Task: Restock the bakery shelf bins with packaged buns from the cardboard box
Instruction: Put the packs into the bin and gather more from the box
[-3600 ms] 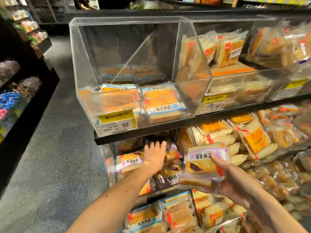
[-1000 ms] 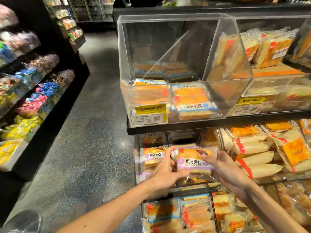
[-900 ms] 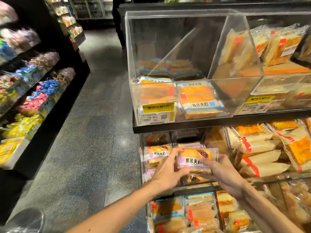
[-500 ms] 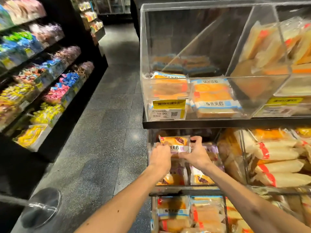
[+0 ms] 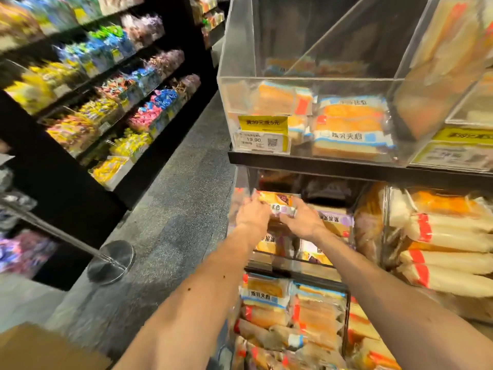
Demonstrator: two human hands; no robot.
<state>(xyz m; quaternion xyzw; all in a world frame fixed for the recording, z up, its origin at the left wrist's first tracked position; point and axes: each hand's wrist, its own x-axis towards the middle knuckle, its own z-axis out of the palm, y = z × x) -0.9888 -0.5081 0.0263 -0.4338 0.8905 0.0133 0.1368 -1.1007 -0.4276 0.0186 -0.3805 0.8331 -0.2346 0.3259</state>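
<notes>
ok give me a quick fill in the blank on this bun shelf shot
The price tag on the top bin reads ____.
The left hand and right hand hold a bun pack in the bin directly ____ it.
The cardboard box shows at the lower ____ of the view.
Missing: 19.90; below; left

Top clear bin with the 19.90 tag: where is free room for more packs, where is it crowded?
Free: above the blue-label packs, between the bin's left wall and the right divider. Crowded: the middle bin, where left hand and right hand hold a pack, and the red-striped packs beside it.
</notes>
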